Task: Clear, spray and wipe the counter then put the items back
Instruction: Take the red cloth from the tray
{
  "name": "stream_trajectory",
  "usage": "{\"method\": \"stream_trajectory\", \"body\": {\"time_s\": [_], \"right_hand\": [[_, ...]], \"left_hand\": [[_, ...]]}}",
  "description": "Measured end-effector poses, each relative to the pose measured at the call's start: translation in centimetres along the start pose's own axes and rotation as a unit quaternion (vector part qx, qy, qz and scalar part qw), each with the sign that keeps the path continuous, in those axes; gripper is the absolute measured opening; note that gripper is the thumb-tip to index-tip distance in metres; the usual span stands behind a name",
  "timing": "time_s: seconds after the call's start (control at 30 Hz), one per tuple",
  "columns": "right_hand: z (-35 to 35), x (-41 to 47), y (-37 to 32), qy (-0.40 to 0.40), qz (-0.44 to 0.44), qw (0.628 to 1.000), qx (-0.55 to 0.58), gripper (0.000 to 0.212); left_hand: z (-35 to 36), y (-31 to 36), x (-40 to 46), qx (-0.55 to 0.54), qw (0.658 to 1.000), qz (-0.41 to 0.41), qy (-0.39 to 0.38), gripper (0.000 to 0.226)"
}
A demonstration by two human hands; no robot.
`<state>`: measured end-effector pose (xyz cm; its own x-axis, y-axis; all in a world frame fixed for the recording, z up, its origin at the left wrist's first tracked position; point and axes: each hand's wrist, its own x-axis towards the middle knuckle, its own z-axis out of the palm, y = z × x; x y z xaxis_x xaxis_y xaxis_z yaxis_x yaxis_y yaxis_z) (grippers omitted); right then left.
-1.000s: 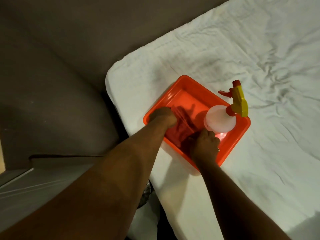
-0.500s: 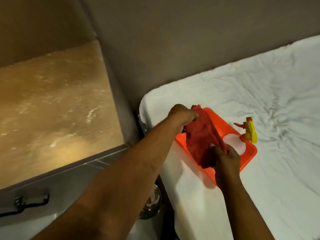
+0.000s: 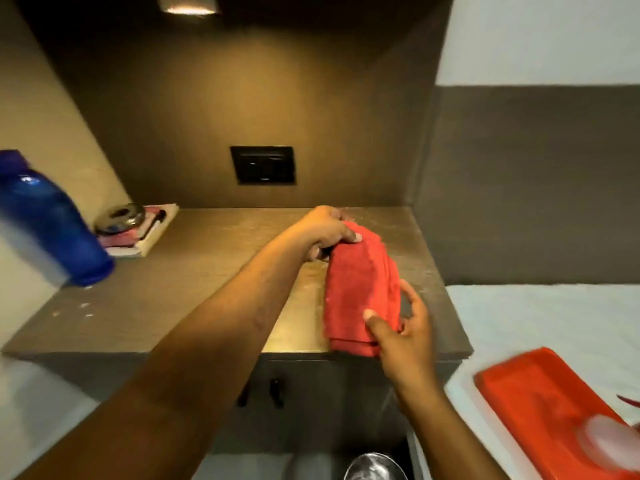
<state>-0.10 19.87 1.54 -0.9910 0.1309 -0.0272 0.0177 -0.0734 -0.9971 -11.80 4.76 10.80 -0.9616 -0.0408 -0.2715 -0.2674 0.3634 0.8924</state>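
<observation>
I am holding the cloth [image 3: 360,285] stretched between both hands over the right part of the tabletop [image 3: 194,271]. My left hand [image 3: 325,233] is gripping its far end, fingers curled over the top edge, and my right hand [image 3: 398,327] is pinching the near end, thumb on top and fingers round the side. I am keeping it folded and taut like this, I judge, so it goes down flat as a pad for wiping; whether it is touching the surface yet I cannot tell.

The bottle [image 3: 52,220] is standing at the left edge of the tabletop, and just beyond it a book [image 3: 145,233] with a metal dish [image 3: 119,216] on top is lying against the back wall. These are still sitting on the surface, so by my reckoning the clearing is not done. The tray [image 3: 540,407] is resting on the bed [image 3: 540,320] at lower right, with a blurred white shape, probably the sprayer [image 3: 609,441], on its near end.

Half a second ago I was lifting the cloth out of the tray, both hands right above it and the view looking down at the bed. Now the view is facing the tabletop, the cloth is well clear of the tray, and the tray is sliding off toward the frame's corner
</observation>
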Motion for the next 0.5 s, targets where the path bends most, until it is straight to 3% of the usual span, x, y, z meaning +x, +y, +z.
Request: {"method": "stream_trajectory", "body": {"time_s": [0.1,0.17,0.23,0.3,0.4,0.5], "right_hand": [[7.9,-0.7,0.7,-0.032,-0.008,0.996,-0.082,0.055],[11.6,-0.5,1.9,-0.034,0.003,0.976,-0.215,0.048],[14.1,-0.7,2.9,-0.053,0.014,0.895,-0.444,0.043],[15.1,-1.1,3.4,-0.030,-0.022,0.816,-0.576,0.040],[16.5,-0.1,3.5,0.000,-0.150,0.788,-0.597,0.038],[18.4,2.4,3.6,-0.103,-0.187,0.762,-0.611,0.052]], "left_hand": [[-6.3,-4.4,0.5,-0.002,0.999,-0.013,0.035,0.015],[-9.2,-7.4,0.8,0.034,0.998,-0.025,0.055,0.026],[-11.8,-10.8,1.0,0.159,0.983,-0.040,0.085,0.055],[-13.6,-13.7,0.4,0.269,0.953,-0.038,0.135,0.061],[-15.7,-17.9,-1.1,0.344,0.920,-0.008,0.185,0.054],[-16.4,-21.5,-2.7,0.386,0.902,0.018,0.190,0.060]]}}
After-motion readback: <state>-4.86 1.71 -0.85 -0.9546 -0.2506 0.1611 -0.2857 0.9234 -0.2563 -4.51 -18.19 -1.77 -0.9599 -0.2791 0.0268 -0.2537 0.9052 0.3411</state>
